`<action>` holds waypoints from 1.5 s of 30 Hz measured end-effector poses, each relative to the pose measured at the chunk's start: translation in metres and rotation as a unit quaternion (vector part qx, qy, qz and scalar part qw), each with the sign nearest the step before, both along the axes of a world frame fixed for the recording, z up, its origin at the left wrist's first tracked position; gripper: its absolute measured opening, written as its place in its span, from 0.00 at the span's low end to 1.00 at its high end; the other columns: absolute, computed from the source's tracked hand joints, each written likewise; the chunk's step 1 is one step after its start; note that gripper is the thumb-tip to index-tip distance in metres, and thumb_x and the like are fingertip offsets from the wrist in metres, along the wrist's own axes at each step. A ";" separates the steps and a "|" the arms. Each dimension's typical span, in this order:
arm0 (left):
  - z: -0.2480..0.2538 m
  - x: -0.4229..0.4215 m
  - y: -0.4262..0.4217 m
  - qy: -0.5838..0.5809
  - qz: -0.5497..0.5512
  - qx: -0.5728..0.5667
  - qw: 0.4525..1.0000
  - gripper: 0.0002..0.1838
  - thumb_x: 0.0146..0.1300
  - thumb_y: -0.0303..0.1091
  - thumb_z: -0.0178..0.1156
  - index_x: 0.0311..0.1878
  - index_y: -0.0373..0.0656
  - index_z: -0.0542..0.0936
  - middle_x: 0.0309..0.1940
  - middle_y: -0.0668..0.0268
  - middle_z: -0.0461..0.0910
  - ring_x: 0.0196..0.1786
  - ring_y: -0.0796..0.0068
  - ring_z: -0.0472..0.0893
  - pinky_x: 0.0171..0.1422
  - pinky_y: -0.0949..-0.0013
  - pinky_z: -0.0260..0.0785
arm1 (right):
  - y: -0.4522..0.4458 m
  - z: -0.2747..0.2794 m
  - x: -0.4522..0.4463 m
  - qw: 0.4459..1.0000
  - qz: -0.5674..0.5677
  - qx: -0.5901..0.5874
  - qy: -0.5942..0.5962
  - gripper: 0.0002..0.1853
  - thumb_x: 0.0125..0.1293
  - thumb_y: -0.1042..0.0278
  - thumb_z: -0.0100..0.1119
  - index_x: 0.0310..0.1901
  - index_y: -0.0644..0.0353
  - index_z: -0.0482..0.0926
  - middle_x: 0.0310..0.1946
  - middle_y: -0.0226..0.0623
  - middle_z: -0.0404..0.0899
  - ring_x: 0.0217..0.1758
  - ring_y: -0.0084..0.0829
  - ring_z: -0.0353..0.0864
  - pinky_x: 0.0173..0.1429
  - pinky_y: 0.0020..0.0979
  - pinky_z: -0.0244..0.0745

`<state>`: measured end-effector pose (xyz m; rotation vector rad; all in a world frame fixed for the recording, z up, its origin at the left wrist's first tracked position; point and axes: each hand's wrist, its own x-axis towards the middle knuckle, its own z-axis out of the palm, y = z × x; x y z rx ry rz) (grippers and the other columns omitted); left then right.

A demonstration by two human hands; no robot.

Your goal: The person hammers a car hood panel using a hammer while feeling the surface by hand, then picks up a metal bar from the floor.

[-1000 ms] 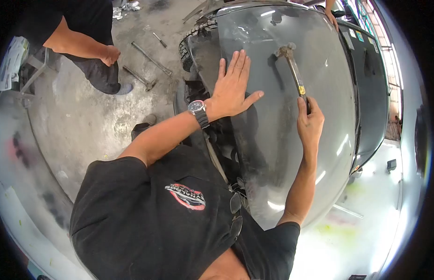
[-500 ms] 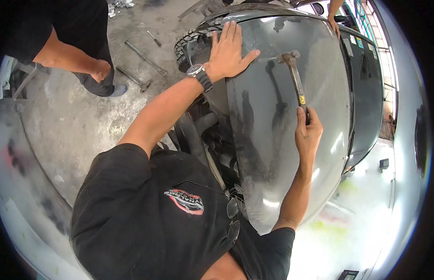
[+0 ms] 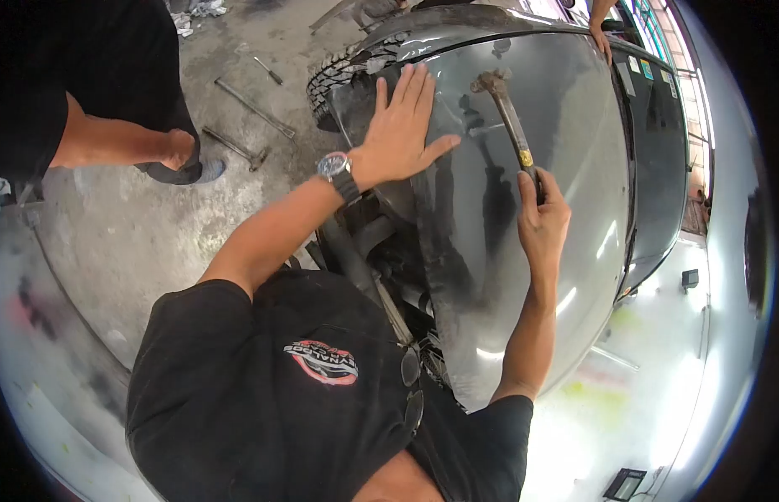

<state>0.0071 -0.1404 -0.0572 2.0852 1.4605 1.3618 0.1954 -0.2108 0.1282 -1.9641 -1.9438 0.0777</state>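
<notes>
My left hand [image 3: 398, 130], with a watch [image 3: 333, 166] on its wrist, lies palm down near the edge of the grey hood [image 3: 565, 117], fingers stretched and thumb apart. My right hand [image 3: 544, 205] is wrapped round the dark lower handle of a hammer [image 3: 513, 121]. The hammer's head points away from me over the hood, to the right of my left hand; whether it touches the metal I cannot tell. A dark reflection shows on the glossy surface beneath it.
Beyond my left hand is a tire [image 3: 327, 88]. Several tools, including another hammer [image 3: 239, 151], lie on the concrete floor [image 3: 155, 226]. A person [image 3: 130, 92] stands at the upper left. Another person's hand [image 3: 601, 40] rests at the hood's far right edge.
My left hand moved up toward the wheel side, then back a little toward me. The hammer and my right hand have shifted slightly left. The person at the left appears closer.
</notes>
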 end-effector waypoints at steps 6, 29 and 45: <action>-0.002 -0.007 0.027 -0.016 -0.015 0.023 0.999 0.48 0.75 0.62 0.57 0.80 0.28 0.60 0.82 0.37 0.56 0.85 0.38 0.55 0.85 0.34 0.47 | 0.004 0.004 -0.009 0.999 -0.025 0.004 0.025 0.14 0.77 0.58 0.65 0.49 0.61 0.86 0.21 0.31 0.74 0.24 0.22 0.69 0.33 0.30 0.67; -0.004 -0.047 0.072 -0.688 -0.208 -0.448 0.532 0.20 0.84 0.38 0.49 0.71 0.43 0.77 0.67 0.63 0.79 0.71 0.64 0.73 0.81 0.59 0.59 | -0.032 -0.003 0.007 0.996 -0.061 0.025 0.061 0.17 0.77 0.56 0.67 0.49 0.66 0.86 0.24 0.28 0.74 0.28 0.20 0.68 0.34 0.27 0.66; -0.023 -0.055 0.062 -0.642 -0.125 -0.352 0.670 0.18 0.82 0.37 0.55 0.66 0.37 0.80 0.61 0.58 0.83 0.64 0.62 0.81 0.68 0.55 0.74 | -0.161 -0.006 -0.015 0.910 -0.259 0.041 0.321 0.18 0.81 0.59 0.60 0.52 0.71 0.83 0.17 0.22 0.67 0.17 0.11 0.61 0.20 0.20 0.52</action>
